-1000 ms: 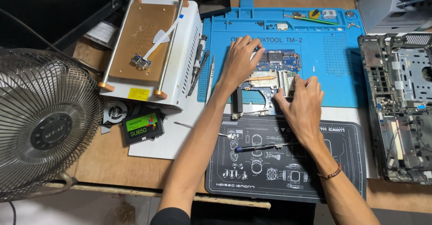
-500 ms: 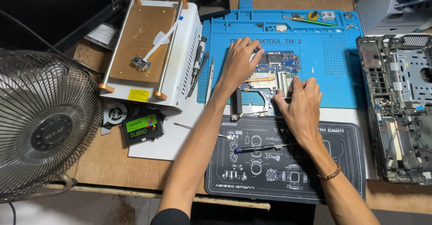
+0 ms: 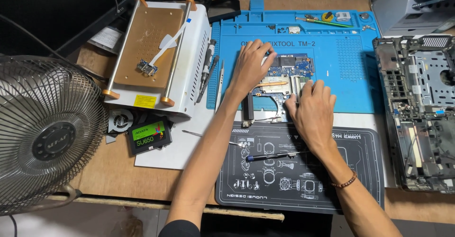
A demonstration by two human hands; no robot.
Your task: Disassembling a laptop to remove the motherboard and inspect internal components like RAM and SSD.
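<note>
Looking down through the head camera, I take the big pieces first: a wire-caged fan [image 3: 47, 135] fills the left edge, and a stripped laptop chassis [image 3: 419, 113] lies along the right. Between them a blue work mat [image 3: 350, 71] covers the far side of the bench, with a white heating plate unit [image 3: 159, 52] to its left and a dark printed mat [image 3: 303, 180] nearer to me. On the blue mat's near edge sits the circuit board [image 3: 284, 83] with copper heat pipes. My left hand [image 3: 251, 68] rests flat on the board's left part, fingers spread and gripping nothing. My right hand [image 3: 313, 111] presses on its near right corner, fingers together, nothing held. A black drive [image 3: 149, 135] lies near the fan; a small screwdriver [image 3: 270, 155] lies on the dark mat.
</note>
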